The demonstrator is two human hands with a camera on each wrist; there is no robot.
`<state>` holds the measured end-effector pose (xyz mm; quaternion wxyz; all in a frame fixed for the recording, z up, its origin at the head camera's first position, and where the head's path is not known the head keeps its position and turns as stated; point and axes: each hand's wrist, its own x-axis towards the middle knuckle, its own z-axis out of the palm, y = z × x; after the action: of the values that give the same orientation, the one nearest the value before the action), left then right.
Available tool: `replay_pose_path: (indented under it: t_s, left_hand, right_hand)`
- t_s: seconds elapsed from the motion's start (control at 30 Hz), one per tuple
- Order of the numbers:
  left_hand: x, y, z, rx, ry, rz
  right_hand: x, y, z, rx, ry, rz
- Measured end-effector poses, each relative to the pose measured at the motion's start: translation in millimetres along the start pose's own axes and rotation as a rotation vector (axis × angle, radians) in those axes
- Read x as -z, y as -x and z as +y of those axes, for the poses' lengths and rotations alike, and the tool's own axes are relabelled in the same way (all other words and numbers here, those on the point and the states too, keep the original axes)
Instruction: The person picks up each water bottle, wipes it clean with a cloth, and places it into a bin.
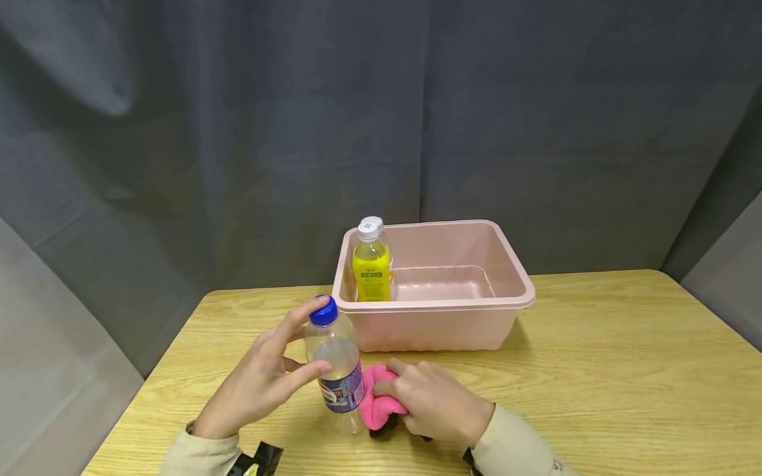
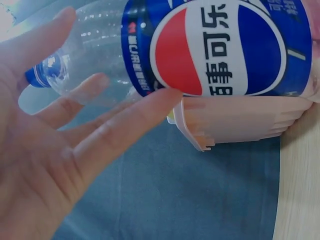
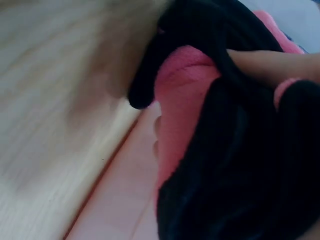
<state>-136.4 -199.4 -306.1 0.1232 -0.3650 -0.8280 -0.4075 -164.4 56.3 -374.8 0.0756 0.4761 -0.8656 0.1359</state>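
Observation:
A clear plastic Pepsi bottle [image 1: 339, 357] with a blue cap stands upright on the table, slightly tilted. My left hand [image 1: 264, 370] holds it from the left, with the index finger on the cap and the thumb on the side near the label. In the left wrist view the bottle's blue label [image 2: 215, 47] is large and close to the fingers. My right hand [image 1: 437, 400] grips a bunched cloth [image 1: 381, 400], pink on one side and black on the other. The cloth is against or right beside the lower bottle; the exact contact is hidden. Close folds of the cloth [image 3: 225, 145] fill the right wrist view.
Behind the hands a pink plastic basin [image 1: 428, 327] stands on the wooden table [image 1: 619, 370]. Inside its left end are a yellow-labelled bottle [image 1: 372, 271] with a white cap and another white-capped bottle behind it. A dark grey curtain [image 1: 309, 132] hangs along the back.

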Motion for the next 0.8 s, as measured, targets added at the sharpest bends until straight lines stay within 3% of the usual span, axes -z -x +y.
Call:
replay_pose_path:
  t_s: [0.13,0.4,0.63,0.8]
  left_hand:
    - [-1.0,0.0,-1.0,0.017,0.007,0.013]
    - [-5.7,-2.6,-5.5,0.020,-0.034,0.042]
    - [-6.3,-2.5,-6.5,0.028,-0.056,0.036]
    - [-5.8,-1.3,-5.6,0.061,-0.057,0.021]
  right_hand:
    - [-1,-0.1,2,-0.015,-0.017,-0.013]
    - [-5,0.3,8,-0.006,0.026,0.070]
    - [-4,0.8,10,-0.023,0.005,0.058]
    - [8,2.8,6,-0.001,-0.059,0.161]
